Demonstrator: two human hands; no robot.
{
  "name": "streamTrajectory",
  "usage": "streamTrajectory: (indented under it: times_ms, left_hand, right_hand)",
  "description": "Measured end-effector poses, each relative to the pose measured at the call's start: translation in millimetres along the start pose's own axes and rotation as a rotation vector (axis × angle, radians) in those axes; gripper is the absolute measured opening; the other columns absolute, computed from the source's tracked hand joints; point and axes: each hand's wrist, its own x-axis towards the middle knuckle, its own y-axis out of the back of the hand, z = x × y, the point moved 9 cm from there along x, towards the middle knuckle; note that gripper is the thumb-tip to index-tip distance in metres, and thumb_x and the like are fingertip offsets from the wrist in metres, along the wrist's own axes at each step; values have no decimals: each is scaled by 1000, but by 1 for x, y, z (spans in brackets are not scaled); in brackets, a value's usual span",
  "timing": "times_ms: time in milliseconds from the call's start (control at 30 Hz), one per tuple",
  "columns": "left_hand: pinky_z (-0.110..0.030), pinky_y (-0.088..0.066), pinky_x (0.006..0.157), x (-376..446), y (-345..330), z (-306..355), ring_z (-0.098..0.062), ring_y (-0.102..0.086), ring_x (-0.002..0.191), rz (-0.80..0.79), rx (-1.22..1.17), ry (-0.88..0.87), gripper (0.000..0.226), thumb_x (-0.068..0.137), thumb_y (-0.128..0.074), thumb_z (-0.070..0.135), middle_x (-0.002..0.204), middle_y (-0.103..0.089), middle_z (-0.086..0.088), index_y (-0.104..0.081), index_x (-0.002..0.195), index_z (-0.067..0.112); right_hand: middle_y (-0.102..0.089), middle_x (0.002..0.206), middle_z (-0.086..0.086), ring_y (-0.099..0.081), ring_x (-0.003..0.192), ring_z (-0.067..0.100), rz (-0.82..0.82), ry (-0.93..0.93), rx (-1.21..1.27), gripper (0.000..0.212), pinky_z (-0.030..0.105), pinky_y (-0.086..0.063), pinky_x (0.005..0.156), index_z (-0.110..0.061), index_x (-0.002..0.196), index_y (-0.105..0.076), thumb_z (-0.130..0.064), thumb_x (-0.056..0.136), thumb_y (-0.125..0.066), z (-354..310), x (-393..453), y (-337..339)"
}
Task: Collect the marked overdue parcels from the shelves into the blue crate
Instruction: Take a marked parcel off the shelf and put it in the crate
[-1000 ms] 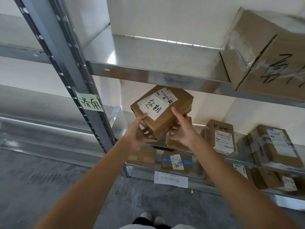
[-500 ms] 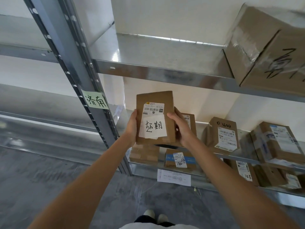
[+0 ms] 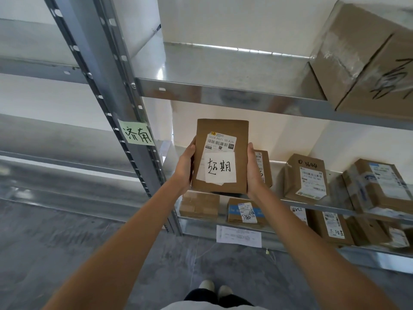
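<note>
Here the parcel (image 3: pixel 221 135) stands upright (label facing up) between left hand (image 3: pixel 185 166) and right hand (image 3: pixel 253 173).

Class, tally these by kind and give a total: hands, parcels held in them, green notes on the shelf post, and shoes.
Hands: 2, left hand and right hand
Held parcel: 1
Green note: 1
Shoes: 2
Total: 6

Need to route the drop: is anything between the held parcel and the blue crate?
Cannot tell: the crate is not in view. Both hands, left and right, hold the parcel clear of the shelves, with only bare floor visible below.
</note>
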Motion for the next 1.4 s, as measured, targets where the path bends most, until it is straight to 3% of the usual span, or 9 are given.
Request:
streamTrajectory:
  times_ms: [133,267,367,567,700,1033,1167,1300,1400]
  left_hand:
    - [-50,-49,98,-6,-29,27,-30,-62,113,-105,52,-92,44,99,-37,47,118,-69,-3,-56,133,27]
    - [-53,-41,106,-13,-82,40,-33,-58,120,-253,93,-142,47,97,-40,43,128,-63,-8,-49,139,24]
    - [-51,-46,101,-23,-130,26,-33,-58,119,-358,89,-127,45,99,-35,38,130,-62,-7,-46,142,29]
    - [-46,-54,89,-65,-227,-22,-31,-64,108,-522,111,-25,41,103,-30,31,123,-65,-10,-47,141,26]
    - [-42,-56,83,-99,-278,-64,-26,-69,97,-575,156,48,40,104,-28,33,109,-72,-7,-63,119,23]
    - [-39,-57,84,-191,-407,-160,-28,-67,104,-760,365,78,51,102,-29,46,117,-69,-11,-59,129,13]
    - [-46,-52,94,-215,-456,-200,-24,-67,105,-860,469,87,54,97,-31,57,113,-71,-5,-64,122,22]
    - [-40,-53,92,-237,-506,-235,-20,-67,103,-971,581,85,53,102,-22,50,115,-70,-4,-62,123,22]
    - [-26,-56,75,-257,-547,-262,-9,-67,89,-1077,641,78,46,104,-19,45,107,-70,1,-59,116,25]
  right_hand:
    - [-76,104,4,-74,89,23,56,48,107,56,45,-58,84,-35,113,-67,-71,93,-30,-13,-16,21]
    - [-77,95,1,-75,80,16,118,119,173,55,36,-59,73,-33,104,-71,-69,94,-30,-30,-40,56]
    - [-73,113,7,-71,101,28,157,166,253,62,49,-55,91,-31,120,-67,-74,89,-36,-36,-60,93]
    - [-70,121,11,-70,105,29,299,237,331,62,47,-55,91,-26,123,-65,-67,96,-27,-32,-120,187]
    - [-75,107,7,-73,95,26,444,229,355,55,43,-59,83,-30,108,-69,-64,98,-26,-18,-171,251]
    - [-76,100,7,-74,86,24,763,287,440,57,33,-60,66,-21,122,-66,-60,99,-31,25,-294,391]
    - [-75,106,8,-73,93,27,902,248,506,56,39,-59,80,-24,119,-68,-62,97,-33,46,-333,438]
    - [-76,102,9,-73,86,24,1042,250,555,53,34,-59,73,-22,112,-71,-60,97,-36,60,-368,479]
    - [-76,101,8,-72,93,27,1138,241,595,55,41,-57,86,-22,114,-70,-62,96,-37,74,-393,509]
